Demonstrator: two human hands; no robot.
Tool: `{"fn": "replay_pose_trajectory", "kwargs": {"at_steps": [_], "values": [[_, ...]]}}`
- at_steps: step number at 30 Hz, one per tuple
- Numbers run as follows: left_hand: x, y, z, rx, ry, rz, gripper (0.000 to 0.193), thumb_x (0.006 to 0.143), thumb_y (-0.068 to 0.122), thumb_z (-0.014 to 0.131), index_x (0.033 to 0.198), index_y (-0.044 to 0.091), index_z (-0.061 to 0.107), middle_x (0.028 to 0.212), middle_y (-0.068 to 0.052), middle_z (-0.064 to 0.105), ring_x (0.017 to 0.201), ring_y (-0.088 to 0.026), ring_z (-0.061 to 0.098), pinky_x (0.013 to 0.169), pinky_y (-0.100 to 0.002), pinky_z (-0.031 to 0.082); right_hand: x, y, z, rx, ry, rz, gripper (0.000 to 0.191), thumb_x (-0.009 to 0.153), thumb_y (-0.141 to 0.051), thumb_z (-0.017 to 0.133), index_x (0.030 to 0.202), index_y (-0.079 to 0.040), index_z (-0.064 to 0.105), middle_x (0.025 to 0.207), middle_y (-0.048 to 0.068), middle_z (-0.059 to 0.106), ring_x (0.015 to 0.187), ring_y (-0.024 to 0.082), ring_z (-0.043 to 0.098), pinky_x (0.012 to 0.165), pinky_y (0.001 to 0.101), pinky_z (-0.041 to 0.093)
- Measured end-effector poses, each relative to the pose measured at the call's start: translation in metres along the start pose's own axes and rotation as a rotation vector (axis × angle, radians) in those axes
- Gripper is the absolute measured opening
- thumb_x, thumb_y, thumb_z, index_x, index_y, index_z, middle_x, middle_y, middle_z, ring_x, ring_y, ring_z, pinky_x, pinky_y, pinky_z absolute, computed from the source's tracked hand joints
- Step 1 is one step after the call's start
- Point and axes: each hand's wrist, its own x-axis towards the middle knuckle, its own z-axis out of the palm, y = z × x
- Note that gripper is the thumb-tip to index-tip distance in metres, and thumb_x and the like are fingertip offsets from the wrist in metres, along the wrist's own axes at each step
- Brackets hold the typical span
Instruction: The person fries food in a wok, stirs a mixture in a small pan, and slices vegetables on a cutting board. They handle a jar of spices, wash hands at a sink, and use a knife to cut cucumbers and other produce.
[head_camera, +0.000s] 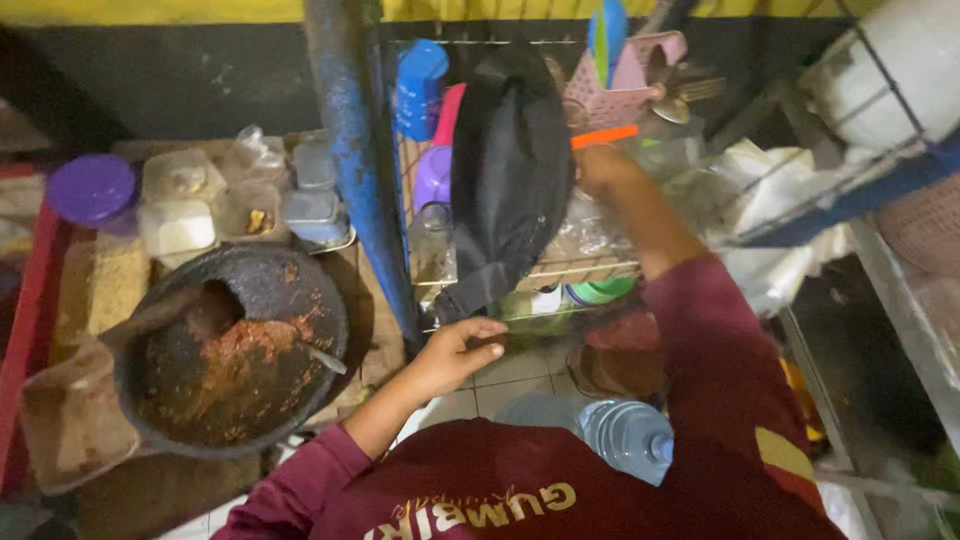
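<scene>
Currently, left hand pinching a dark strap end below the black bag; right hand up in the wire rack, grip unclear; stone mortar left of both.

Left of the left hand, a cluster of small clear lidded plastic tubs is sitting beside a purple-lidded jar. Crumpled clear plastic bags are lying right of the right hand. A blue-capped water bottle is standing below both hands.
</scene>
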Motion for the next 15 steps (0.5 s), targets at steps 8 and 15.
{"fn": "replay_pose_trajectory", "kwargs": {"at_steps": [8,15], "values": [[-0.012,0.025,0.005,0.038,-0.001,0.103,0.041,0.092,0.026,0.076,0.127,0.006,0.068,0.116,-0.009,0.075,0.108,-0.021,0.07,0.094,-0.034,0.054,-0.116,-0.021,-0.059,0.518,0.735,-0.178,0.021,0.105,-0.023,0.069,0.105,-0.003,0.073,0.096,0.018,0.069,0.083,0.034,0.065,0.079,0.0427,0.052],[-0.086,0.103,-0.066,0.503,0.362,0.836,0.075,0.076,0.034,0.081,0.136,-0.002,0.055,0.13,-0.023,0.063,0.122,-0.041,0.061,0.103,-0.048,0.048,-0.238,-0.214,-0.081,0.155,0.239,-0.65,0.015,0.089,-0.026,0.064,0.097,-0.016,0.071,0.093,0.011,0.076,0.083,0.032,0.07,0.073,0.0443,0.051]]}}
